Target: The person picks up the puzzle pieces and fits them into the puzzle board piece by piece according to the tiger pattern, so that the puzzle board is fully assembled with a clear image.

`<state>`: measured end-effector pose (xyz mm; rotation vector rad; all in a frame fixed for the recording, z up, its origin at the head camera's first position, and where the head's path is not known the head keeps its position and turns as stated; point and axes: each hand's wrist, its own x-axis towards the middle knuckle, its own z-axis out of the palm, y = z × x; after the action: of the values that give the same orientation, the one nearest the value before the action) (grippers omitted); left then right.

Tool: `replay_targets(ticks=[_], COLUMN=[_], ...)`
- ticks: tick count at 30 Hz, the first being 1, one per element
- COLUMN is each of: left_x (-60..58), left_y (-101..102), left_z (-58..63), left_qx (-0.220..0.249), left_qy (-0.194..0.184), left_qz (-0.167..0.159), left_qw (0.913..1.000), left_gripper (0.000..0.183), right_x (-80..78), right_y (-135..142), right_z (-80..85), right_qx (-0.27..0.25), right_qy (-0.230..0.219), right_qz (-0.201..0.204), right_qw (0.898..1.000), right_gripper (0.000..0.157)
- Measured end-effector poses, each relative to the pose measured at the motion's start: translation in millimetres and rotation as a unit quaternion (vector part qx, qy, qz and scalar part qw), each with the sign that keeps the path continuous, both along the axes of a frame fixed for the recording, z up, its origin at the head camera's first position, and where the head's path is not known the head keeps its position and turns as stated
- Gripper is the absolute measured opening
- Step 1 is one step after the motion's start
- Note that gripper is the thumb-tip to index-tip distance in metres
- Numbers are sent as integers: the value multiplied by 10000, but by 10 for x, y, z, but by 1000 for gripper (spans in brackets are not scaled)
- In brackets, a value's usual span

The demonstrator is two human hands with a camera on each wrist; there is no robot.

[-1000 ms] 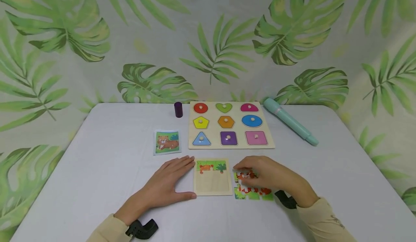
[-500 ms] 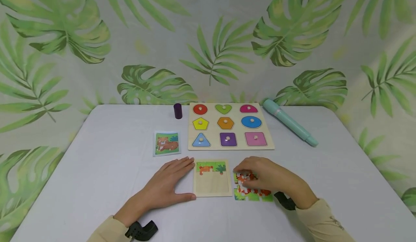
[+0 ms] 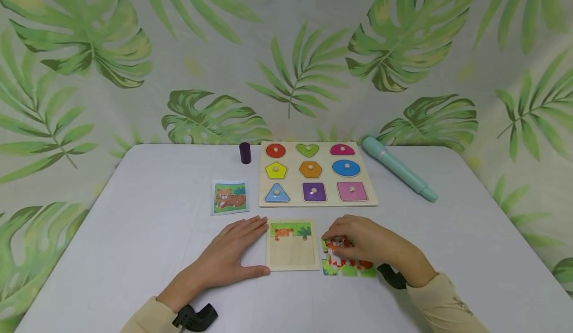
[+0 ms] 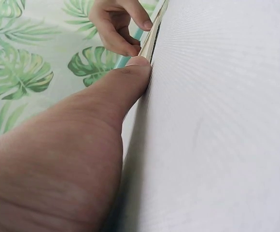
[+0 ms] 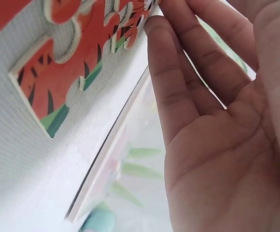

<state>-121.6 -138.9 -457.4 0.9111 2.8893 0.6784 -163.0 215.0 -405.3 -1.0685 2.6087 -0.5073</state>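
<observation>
My left hand (image 3: 230, 256) lies flat to the left of a wooden puzzle tray (image 3: 293, 253), fingertips at its left edge and thumb at its lower left corner. A top strip of picture pieces (image 3: 291, 229) fills the upper part of the tray; bare wood shows below. My right hand (image 3: 373, 241) reaches over loose tiger jigsaw pieces (image 3: 349, 268) to the right of the tray. Its bent fingers and thumb pinch the puzzle piece with the tiger's face (image 3: 338, 244), partly hidden under the hand. In the right wrist view, orange tiger pieces (image 5: 63, 72) lie on the white cloth.
A picture card of a tiger (image 3: 230, 197) lies at the upper left of the tray. Behind it are a knobbed shape board (image 3: 293, 201), a dark purple cylinder (image 3: 245, 153) and a long mint-green tube (image 3: 400, 169). A leaf-print cloth hangs behind the table.
The right hand and the tiger-face piece have shifted slightly toward the person, narrowing the gap to the tiger's body pieces. In the last half second nothing visibly moves. The left hand stays put.
</observation>
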Motion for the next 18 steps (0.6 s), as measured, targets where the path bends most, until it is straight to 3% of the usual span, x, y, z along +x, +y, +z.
replay_targets(ticks=[18], left_x=[8], left_y=[-3], left_z=[2], left_qx=[11], left_qy=[48], left_qz=[-8], left_qw=[10000], left_gripper=[96], right_x=[5], right_y=[-19], right_z=[-25], right_qx=[-303], right_qy=[41], right_qz=[186], right_qw=[9994], right_gripper=[28])
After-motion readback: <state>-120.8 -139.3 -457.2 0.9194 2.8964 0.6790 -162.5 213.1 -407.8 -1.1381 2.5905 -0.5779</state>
